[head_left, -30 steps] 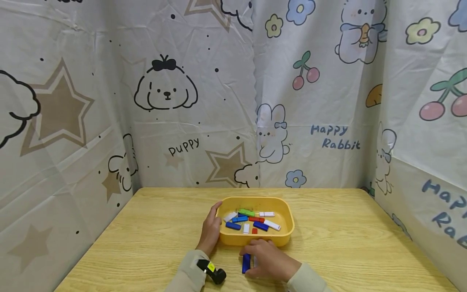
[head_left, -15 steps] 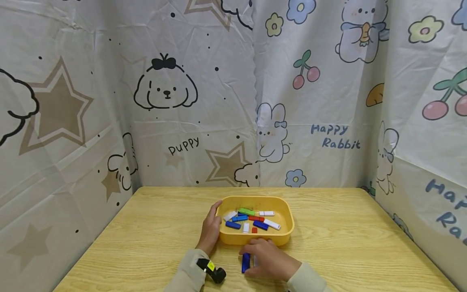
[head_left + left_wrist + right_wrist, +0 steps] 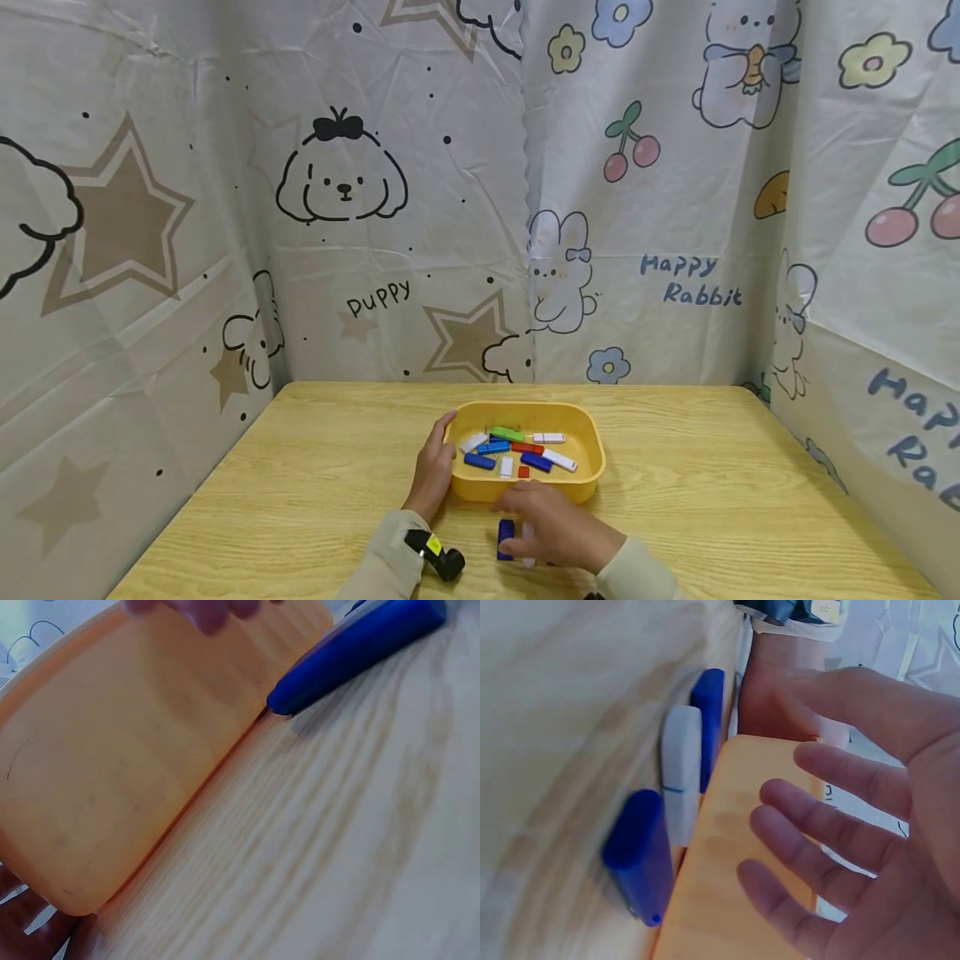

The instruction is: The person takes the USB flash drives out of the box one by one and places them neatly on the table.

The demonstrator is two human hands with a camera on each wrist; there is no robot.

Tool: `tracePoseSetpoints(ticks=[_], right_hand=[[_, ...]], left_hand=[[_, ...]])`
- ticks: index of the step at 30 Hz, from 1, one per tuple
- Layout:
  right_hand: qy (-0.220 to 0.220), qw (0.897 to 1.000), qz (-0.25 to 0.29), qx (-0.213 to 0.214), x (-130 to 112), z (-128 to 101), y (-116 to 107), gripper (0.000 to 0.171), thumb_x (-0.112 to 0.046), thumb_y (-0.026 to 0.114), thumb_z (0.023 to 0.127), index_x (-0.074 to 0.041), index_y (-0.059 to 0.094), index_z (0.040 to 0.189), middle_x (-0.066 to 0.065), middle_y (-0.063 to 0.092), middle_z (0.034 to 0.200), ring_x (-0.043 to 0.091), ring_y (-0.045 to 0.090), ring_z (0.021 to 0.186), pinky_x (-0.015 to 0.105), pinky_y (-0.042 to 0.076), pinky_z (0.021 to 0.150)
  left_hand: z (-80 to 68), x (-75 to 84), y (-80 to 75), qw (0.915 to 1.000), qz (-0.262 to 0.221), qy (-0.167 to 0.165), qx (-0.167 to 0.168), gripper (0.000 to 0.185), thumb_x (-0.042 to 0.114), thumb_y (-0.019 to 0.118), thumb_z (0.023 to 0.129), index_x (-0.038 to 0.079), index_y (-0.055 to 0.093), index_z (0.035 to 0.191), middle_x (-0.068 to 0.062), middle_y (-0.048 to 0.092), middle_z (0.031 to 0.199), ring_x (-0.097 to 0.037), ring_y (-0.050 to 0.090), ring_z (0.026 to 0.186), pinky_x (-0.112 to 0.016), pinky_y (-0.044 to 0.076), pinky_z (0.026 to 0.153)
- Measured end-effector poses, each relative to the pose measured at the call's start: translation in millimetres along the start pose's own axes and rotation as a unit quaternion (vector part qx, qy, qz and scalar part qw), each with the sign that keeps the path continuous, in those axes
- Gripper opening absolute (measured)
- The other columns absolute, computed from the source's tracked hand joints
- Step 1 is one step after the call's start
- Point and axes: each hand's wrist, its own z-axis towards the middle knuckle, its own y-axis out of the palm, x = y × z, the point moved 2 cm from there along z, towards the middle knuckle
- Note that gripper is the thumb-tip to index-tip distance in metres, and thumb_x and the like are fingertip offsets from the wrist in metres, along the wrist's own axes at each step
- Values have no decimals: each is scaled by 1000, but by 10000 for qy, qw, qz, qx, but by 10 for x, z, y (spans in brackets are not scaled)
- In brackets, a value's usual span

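Gripping nothing, the right hand [image 3: 551, 525] hovers with spread, relaxed fingers just in front of the yellow tray [image 3: 585, 492]; beneath it lie two blue sticks [image 3: 641, 855] and a white stick [image 3: 681, 780] on the tabletop [image 3: 315, 492], against the tray's front wall; the left hand [image 3: 433, 471] clasps the tray's left rim.

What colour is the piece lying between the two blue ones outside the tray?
White; the right wrist view shows it best.

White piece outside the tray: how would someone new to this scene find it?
Start at the yellow tray mid-table and look along its near wall. Three pieces lie side by side on the wood there, under the open right hand. It is the white piece, between two blue ones.
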Motion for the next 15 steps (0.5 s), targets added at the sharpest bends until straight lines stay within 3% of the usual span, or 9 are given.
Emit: tracePoseSetpoints(ticks=[4, 15], right_hand=[[-161, 9990, 219, 344, -4, -11, -67, 31, -25, 71, 87, -11, 68, 114, -2, 68, 110, 11, 61, 99, 28, 50, 88], [-39, 9918, 345, 1231, 64, -56, -189, 22, -20, 70, 88, -11, 69, 108, 1, 69, 101, 14, 63, 86, 31, 54, 77]], left_hand=[[1, 2, -1, 10000, -6, -16, -12, 57, 5, 37, 90, 16, 40, 146, -8, 39, 150, -29, 34, 138, -54, 25, 111], [2, 7, 1, 10000, -25, 17, 22, 58, 5, 37, 88, 16, 41, 145, -7, 38, 151, -28, 33, 139, -53, 24, 112]])
